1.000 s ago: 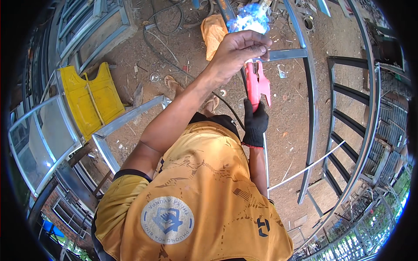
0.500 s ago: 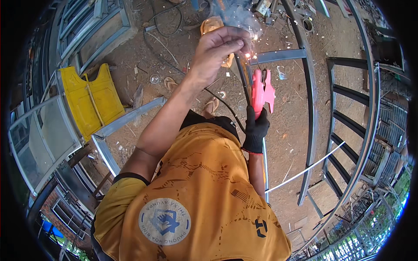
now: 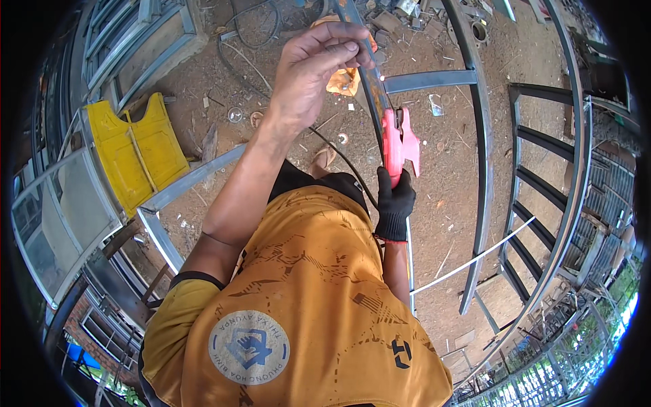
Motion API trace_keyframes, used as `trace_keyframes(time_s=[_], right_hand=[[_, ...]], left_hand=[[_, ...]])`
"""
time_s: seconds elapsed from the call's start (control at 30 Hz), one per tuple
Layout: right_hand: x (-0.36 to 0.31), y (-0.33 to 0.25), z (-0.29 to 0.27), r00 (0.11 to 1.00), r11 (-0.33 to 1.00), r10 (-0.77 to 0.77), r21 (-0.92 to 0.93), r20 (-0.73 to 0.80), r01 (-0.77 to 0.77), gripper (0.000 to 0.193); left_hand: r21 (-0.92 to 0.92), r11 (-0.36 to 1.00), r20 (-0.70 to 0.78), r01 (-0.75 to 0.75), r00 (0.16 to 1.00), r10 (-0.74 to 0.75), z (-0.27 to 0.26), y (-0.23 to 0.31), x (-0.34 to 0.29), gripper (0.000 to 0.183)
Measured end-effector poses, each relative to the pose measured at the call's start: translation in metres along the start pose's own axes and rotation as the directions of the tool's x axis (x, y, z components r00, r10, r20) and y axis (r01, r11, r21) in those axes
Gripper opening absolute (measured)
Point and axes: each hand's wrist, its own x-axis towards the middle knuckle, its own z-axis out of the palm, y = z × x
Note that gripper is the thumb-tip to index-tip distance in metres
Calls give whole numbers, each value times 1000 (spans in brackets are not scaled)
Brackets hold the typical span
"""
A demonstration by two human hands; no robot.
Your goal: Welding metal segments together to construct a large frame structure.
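Pink electrode holder (image 3: 392, 146) is out in front of the person, handle end nearest the body, mouth pointing away. R grip (image 3: 395, 203), in black knit glove w/ red cuff, is wrapped round the handle; prob. held that low so fingers sit well back from the hot end, glove presumably vs. heat. Mouth faces the corner just beyond the holder, where a grey steel crossbar (image 3: 430, 81) meets a rust-streaked steel bar (image 3: 371, 78); prob. angled so for reach. Can't tell if holder touches that bar.

Looks: glossy pinkish-red, two halves w/ dark gap btwn them at far end, lever flaring out on R side. Thin rod seems to stick out of the mouth, too fine to be sure.

L grip (image 3: 315, 68), bare, is up beyond & left of the holder, fingers curled, thumb near index; can't tell if anything's pinched. Poss. raised as a screen vs. glare.

Black cable (image 3: 349, 163) curves left of the holder, prob. slack for free arm movement. Orange cloth (image 3: 344, 81) is left & beyond, partly behind L grip. Right of the holder: long steel side bar (image 3: 483, 149), then ladder-like frame (image 3: 542, 142) w/ dark rungs. Well left: yellow metal panel (image 3: 139, 152).
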Motion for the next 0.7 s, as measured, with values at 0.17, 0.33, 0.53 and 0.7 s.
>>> trace_keyframes(time_s=[0.17, 0.33, 0.53, 0.7], right_hand=[[-1, 3, 2, 1000, 1000, 17, -6, 1, -17, 46], [2, 2, 2, 999, 999, 41, -3, 32, -40, 46], [2, 4, 4, 1000, 999, 18, 38, -2, -18, 43], [2, 21, 14, 993, 961, 101, 264, -54, -83, 38]], left_hand=[[-60, 997, 31, 41, 999, -39, 12, -8, 2, 22], [-32, 998, 22, 49, 999, -49, 20, -11, 2, 23], [-2, 997, 30, 75, 997, -75, 22, -16, 0, 23], [159, 978, -45, 136, 990, -130, 2, -22, -9, 22]])
